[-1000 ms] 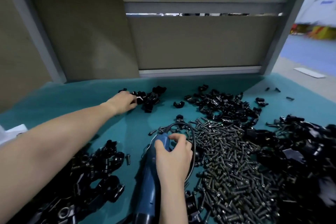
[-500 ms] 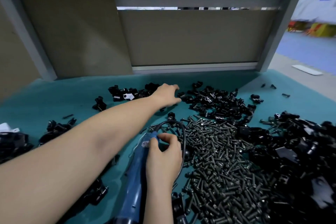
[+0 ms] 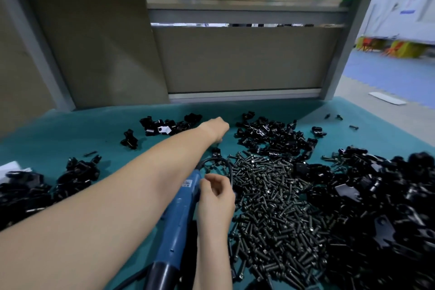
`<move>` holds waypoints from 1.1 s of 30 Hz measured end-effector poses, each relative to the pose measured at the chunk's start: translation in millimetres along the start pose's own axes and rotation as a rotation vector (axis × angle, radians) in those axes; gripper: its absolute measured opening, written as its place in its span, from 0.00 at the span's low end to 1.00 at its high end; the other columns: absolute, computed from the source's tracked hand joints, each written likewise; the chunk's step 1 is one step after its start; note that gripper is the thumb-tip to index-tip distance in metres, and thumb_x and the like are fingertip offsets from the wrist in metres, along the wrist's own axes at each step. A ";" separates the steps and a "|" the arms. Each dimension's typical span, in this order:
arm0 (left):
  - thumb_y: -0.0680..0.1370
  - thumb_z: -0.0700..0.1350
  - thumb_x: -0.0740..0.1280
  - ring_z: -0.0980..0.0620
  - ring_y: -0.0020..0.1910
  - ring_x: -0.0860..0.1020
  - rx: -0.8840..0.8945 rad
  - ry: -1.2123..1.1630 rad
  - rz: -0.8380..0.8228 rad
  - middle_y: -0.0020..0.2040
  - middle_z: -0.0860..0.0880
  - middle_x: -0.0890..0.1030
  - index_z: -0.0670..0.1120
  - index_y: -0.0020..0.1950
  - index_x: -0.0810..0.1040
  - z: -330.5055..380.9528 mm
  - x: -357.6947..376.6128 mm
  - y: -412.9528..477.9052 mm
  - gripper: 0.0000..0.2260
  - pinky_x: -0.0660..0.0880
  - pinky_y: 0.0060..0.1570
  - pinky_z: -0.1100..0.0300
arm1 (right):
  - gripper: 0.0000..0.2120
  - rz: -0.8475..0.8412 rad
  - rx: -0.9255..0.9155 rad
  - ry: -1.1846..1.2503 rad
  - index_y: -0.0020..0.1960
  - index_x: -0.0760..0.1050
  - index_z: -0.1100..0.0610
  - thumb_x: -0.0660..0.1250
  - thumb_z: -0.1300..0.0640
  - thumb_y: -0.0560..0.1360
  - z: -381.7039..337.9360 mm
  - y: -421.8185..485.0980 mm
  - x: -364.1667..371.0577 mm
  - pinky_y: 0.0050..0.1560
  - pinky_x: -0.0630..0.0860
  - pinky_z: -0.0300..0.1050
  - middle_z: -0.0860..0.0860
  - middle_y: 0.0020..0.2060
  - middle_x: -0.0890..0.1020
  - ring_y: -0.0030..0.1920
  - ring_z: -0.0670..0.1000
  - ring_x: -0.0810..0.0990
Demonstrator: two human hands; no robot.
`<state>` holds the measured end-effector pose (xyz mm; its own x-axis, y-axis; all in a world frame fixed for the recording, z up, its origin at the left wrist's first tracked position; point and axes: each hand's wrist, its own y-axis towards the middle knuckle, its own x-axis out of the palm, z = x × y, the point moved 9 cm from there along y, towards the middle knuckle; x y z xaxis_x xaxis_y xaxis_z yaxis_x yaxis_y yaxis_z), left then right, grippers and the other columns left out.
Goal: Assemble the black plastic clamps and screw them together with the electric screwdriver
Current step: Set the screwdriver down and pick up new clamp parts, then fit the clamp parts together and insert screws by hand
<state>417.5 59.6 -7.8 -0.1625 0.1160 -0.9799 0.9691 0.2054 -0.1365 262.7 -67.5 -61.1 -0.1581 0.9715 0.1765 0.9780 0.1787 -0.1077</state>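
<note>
Your left hand [image 3: 215,127] hides its fingers, so its grip cannot be told. The heap of black plastic clamps [image 3: 270,136] lies just to its right, well beyond your right hand [image 3: 216,195], whose fingers [image 3: 221,186] curl beside the blue electric screwdriver [image 3: 179,214]; whether they hold it is unclear.

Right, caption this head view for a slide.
Left hand reaches among black clamps; right hand beside the blue screwdriver and screws.

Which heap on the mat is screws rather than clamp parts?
The central heap, right of the right hand: thin grey screws; the others are chunky black plastic.
</note>
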 end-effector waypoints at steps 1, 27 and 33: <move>0.78 0.36 0.64 0.44 0.49 0.78 0.007 -0.016 0.009 0.51 0.42 0.78 0.37 0.56 0.78 -2.2 -0.4 -6.6 0.08 0.75 0.50 0.54 | 0.07 -0.007 0.005 0.009 0.43 0.77 0.53 0.66 0.64 0.74 -0.1 -0.8 0.0 0.47 0.76 0.43 0.49 0.40 0.82 0.42 0.47 0.79; 0.81 0.48 0.61 0.48 0.31 0.69 -0.002 -0.593 0.305 0.29 0.47 0.71 0.45 0.32 0.69 -38.7 -65.4 -90.6 0.18 0.65 0.32 0.59 | 0.21 -0.002 -0.316 0.248 0.63 0.69 0.38 0.67 0.59 0.77 -44.3 -15.7 -17.2 0.46 0.74 0.29 0.44 0.62 0.74 0.55 0.41 0.79; 0.77 0.46 0.60 0.56 0.20 0.67 0.142 -1.149 0.235 0.24 0.51 0.72 0.48 0.29 0.75 -12.5 -70.3 -213.9 0.16 0.63 0.20 0.68 | 0.22 -0.353 -0.610 0.040 0.60 0.73 0.41 0.68 0.65 0.75 -118.2 -53.4 18.6 0.57 0.73 0.32 0.34 0.55 0.79 0.56 0.35 0.76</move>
<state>219.3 19.7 92.1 0.2141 -0.8209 -0.5295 0.9768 0.1771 0.1204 223.7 -77.4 63.6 -0.4867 0.8628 0.1369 0.7727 0.3521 0.5281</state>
